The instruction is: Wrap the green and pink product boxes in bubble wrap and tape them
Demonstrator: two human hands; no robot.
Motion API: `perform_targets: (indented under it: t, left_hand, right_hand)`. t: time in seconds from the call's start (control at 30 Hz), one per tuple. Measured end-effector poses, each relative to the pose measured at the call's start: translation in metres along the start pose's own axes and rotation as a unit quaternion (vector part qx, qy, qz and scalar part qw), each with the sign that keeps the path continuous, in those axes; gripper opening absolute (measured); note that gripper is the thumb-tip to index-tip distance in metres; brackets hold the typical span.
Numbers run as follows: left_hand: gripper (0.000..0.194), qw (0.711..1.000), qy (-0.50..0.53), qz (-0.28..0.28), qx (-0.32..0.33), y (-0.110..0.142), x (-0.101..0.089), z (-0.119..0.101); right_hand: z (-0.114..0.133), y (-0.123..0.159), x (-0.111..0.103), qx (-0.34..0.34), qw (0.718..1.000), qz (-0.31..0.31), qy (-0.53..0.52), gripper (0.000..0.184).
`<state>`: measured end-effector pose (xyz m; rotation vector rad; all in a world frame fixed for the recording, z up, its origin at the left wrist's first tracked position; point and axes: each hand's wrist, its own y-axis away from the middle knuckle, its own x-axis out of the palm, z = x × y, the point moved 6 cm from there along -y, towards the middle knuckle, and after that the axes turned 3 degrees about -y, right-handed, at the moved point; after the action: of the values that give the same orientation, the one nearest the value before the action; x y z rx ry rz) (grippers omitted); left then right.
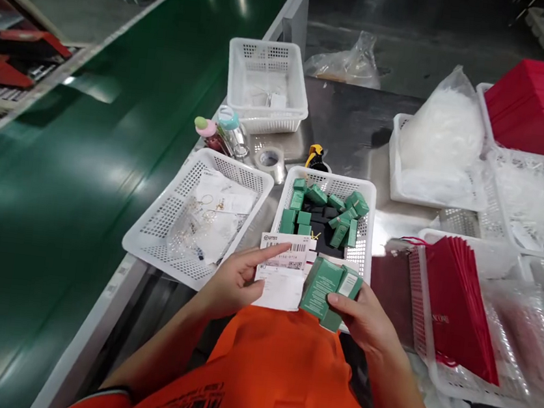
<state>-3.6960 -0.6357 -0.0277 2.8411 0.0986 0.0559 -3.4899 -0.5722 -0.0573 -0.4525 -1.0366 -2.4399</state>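
My right hand (362, 312) grips green boxes (322, 288), at least two side by side, with the thumb across their front. A white paper slip with a barcode label (282, 290) lies against their left side; what supports it underneath is hidden. My left hand (236, 282) is at the slip, its index finger stretched over the printed label and its thumb apart by the left edge. The other left fingers are curled and partly hidden. Just beyond both hands, a white basket (372, 209) holds several small green boxes (316, 194) and black items.
A green conveyor belt (88, 137) runs along the left. White baskets (151, 233) hold papers and small bagged items. A tape roll (271, 159) and bottles (233, 133) stand between baskets. On the right are red paper bags (459, 310), red boxes (541, 107) and bagged white packing material (442, 128).
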Motion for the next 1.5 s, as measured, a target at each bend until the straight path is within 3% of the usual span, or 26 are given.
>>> perform_targets:
  t: [0.63, 0.8, 1.0, 1.13, 1.5]
  left_hand:
    - [0.073, 0.995, -0.093, -0.017, -0.017, -0.002, -0.002, -0.004]
    - [0.074, 0.988, -0.138, -0.067, -0.003, -0.003, -0.022, -0.001]
    - [0.077, 0.974, -0.169, -0.143, -0.037, 0.008, -0.056, 0.016]
    - [0.076, 0.979, -0.144, -0.140, -0.035, 0.010, -0.055, 0.024]
    - [0.074, 0.977, -0.157, -0.141, -0.023, 0.009, -0.057, 0.024]
  right_hand:
    - [-0.002, -0.001, -0.016, -0.005, 0.998, -0.055, -0.005, 0.060]
    - [-0.001, 0.001, -0.022, -0.007, 0.997, -0.076, -0.011, 0.061]
    - [-0.009, 0.002, -0.037, -0.004, 0.994, -0.112, -0.011, 0.064]
    - [-0.015, 0.001, -0.041, 0.009, 0.992, -0.125, -0.010, 0.054]
    - [-0.013, -0.001, -0.038, 0.006, 0.991, -0.131, -0.011, 0.050]
